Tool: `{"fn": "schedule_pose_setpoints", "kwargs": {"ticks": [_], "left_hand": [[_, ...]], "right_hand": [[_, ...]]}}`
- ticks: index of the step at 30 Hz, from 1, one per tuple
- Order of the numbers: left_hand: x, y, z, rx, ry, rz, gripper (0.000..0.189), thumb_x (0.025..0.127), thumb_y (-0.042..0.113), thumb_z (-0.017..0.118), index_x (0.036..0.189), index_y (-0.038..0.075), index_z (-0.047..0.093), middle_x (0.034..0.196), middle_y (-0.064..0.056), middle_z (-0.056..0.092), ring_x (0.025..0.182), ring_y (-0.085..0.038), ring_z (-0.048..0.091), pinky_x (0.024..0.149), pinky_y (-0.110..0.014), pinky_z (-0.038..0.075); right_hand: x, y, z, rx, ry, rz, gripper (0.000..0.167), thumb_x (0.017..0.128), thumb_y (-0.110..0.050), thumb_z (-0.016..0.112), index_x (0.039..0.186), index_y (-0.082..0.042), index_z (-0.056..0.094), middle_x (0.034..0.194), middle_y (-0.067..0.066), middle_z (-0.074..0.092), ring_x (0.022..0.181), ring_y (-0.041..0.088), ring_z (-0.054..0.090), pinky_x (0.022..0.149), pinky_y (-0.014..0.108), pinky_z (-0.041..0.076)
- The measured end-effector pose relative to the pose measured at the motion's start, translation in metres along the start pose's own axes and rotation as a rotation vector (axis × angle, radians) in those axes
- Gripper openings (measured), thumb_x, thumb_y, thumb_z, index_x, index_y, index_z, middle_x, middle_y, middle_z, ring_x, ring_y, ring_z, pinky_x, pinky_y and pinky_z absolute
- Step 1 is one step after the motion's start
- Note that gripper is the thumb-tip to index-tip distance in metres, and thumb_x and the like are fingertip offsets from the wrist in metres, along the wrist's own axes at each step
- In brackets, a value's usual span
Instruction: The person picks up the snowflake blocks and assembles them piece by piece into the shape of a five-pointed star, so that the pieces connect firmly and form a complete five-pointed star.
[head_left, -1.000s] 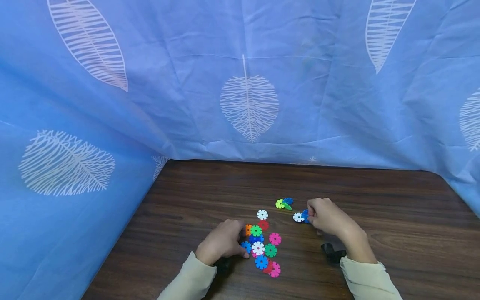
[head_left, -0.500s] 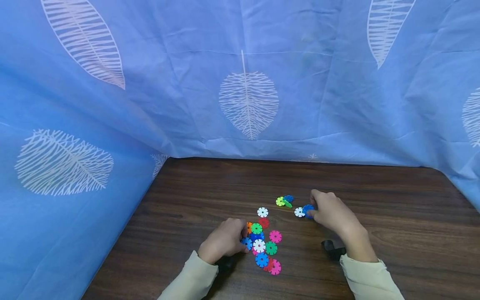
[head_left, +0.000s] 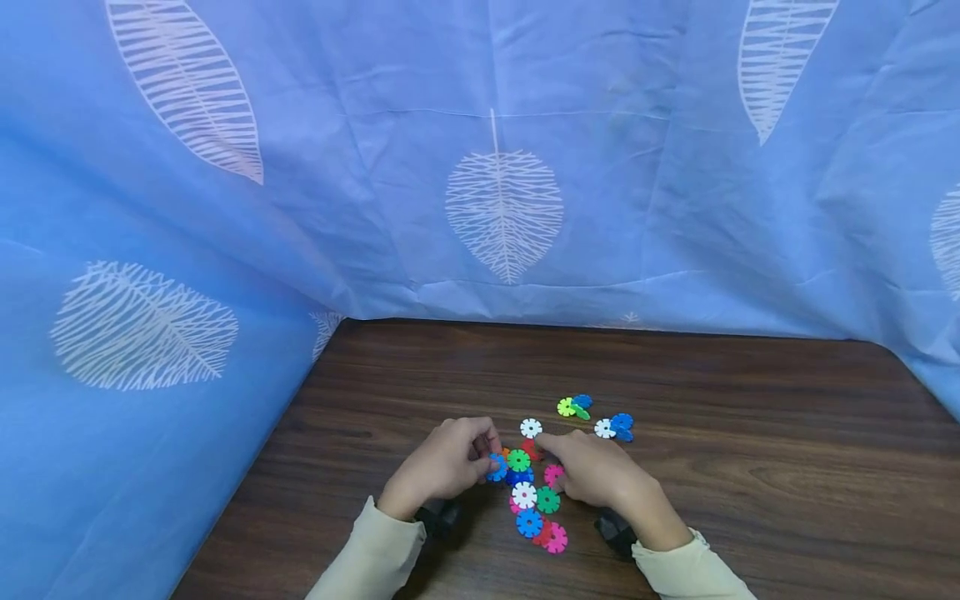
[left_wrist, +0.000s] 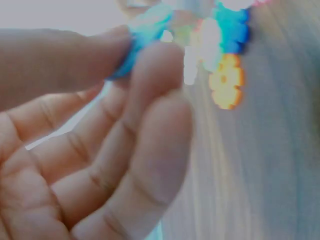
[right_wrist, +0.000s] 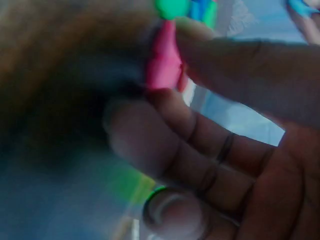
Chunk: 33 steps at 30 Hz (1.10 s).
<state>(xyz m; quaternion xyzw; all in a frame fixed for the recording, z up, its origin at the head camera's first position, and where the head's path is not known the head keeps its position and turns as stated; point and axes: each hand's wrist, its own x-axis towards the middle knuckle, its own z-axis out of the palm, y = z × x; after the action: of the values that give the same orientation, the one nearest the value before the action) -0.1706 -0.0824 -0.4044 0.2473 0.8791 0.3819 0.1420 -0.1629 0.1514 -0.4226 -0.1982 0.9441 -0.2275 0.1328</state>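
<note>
My left hand (head_left: 444, 460) pinches a blue snowflake disc (head_left: 496, 468) between thumb and fingers at the left of the joined discs. In the left wrist view that blue disc is tilted and blurred between the fingertips. My right hand (head_left: 600, 473) is over the cluster's right side, with a pink snowflake disc (head_left: 553, 475) at its fingers. The right wrist view has this disc edge-on between thumb and a finger. Around them lie a light green disc (head_left: 518, 460), a white disc (head_left: 524, 495), a green disc (head_left: 548, 500) and a red disc (head_left: 530, 449), partly overlapping.
Behind the hands lie a white disc (head_left: 531, 428), a yellow-green disc (head_left: 566, 407) joined with others, and a white disc (head_left: 604, 428) beside blue ones. A blue disc (head_left: 529, 523) and a pink disc (head_left: 557, 538) lie in front. Blue cloth (head_left: 600, 208) borders the wooden table (head_left: 787, 425).
My right hand has let go of the blue disc beside the white one and moved left to the pink disc. My left hand has raised its blue disc slightly off the cluster.
</note>
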Motion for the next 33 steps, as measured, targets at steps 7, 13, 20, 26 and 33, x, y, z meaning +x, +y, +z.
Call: {"fn": "schedule_pose_setpoints", "kwargs": {"ticks": [7,13,20,26,33], "left_hand": [[0.003,0.003,-0.003,-0.275,0.01,0.055,0.006,0.099,0.0,0.067,0.105,0.002,0.07,0.084,-0.009,0.064,0.066,-0.015,0.068,0.061,-0.033,0.061],[0.004,0.002,-0.004,-0.331,0.106,0.065,0.012,0.098,0.004,0.07,0.108,-0.002,0.074,0.084,-0.01,0.068,0.066,-0.017,0.068,0.071,-0.049,0.063],[0.003,0.002,-0.005,-0.332,0.122,0.057,0.01,0.099,0.004,0.069,0.106,0.0,0.074,0.085,-0.014,0.067,0.067,-0.019,0.068,0.072,-0.053,0.062],[0.004,0.002,-0.005,-0.33,0.105,0.048,0.011,0.1,0.004,0.067,0.105,0.0,0.076,0.086,-0.013,0.07,0.066,-0.018,0.068,0.071,-0.053,0.062],[0.004,0.001,-0.005,-0.421,0.053,0.029,0.012,0.101,0.004,0.065,0.106,-0.003,0.074,0.084,-0.012,0.073,0.066,-0.018,0.069,0.072,-0.053,0.062]], "right_hand": [[0.0,0.011,0.004,0.065,-0.028,-0.051,0.023,0.088,0.013,0.067,0.087,-0.01,0.062,0.07,-0.002,0.056,0.06,0.01,0.045,0.053,0.025,0.034],[-0.006,0.015,-0.01,0.131,-0.066,0.026,0.03,0.084,0.015,0.071,0.097,-0.009,0.057,0.078,0.003,0.055,0.065,0.017,0.046,0.056,0.029,0.036],[-0.005,0.019,-0.014,0.09,-0.067,0.054,0.039,0.079,0.017,0.076,0.094,-0.012,0.054,0.079,0.003,0.053,0.068,0.019,0.046,0.059,0.031,0.036],[-0.003,0.019,-0.011,0.087,-0.05,0.064,0.035,0.08,0.012,0.078,0.087,-0.01,0.053,0.074,0.004,0.051,0.066,0.019,0.046,0.059,0.031,0.036],[-0.002,0.017,-0.017,0.151,0.051,-0.111,0.024,0.092,-0.001,0.076,0.08,-0.011,0.058,0.066,-0.004,0.05,0.057,0.008,0.041,0.052,0.024,0.033]]}}
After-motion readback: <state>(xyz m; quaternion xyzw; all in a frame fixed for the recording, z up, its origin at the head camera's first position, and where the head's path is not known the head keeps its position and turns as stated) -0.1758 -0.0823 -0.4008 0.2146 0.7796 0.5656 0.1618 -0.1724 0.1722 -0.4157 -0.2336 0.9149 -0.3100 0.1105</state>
